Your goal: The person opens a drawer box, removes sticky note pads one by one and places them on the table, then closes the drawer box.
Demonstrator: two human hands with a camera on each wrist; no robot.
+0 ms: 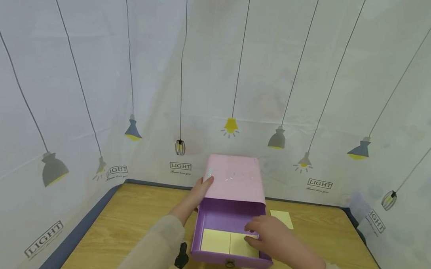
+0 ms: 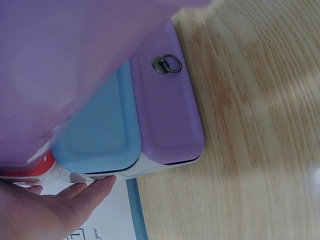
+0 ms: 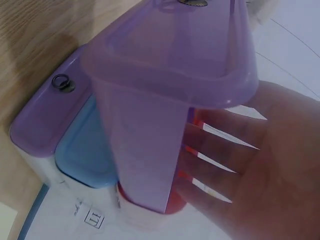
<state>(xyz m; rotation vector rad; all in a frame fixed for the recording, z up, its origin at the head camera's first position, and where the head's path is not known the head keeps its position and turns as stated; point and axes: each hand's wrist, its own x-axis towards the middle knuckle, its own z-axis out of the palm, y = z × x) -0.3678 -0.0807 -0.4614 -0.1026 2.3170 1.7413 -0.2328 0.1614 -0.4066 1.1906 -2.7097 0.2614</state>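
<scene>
A small pink chest of drawers (image 1: pixel 235 176) stands against the back wall, its purple top drawer (image 1: pixel 232 262) pulled far out. Inside, toward the drawer's front, lie two pale yellow square note pads (image 1: pixel 215 241) side by side. My left hand (image 1: pixel 201 191) rests against the chest's left side, thumb at the top edge; the left wrist view shows its fingers extended along the side. Over the right pad hovers my right hand (image 1: pixel 272 233), fingers slightly bent and spread, with fingertips inside the drawer. Below, a blue drawer (image 2: pixel 107 125) and another purple drawer (image 2: pixel 172 120) are closed.
Another yellow square (image 1: pixel 284 219) lies on the wooden table (image 1: pixel 127 218) to the right of the chest. A small black object (image 1: pixel 182 257) is at the drawer's front left. A wall covering printed with lamps (image 1: pixel 217 71) encloses the table's back and sides.
</scene>
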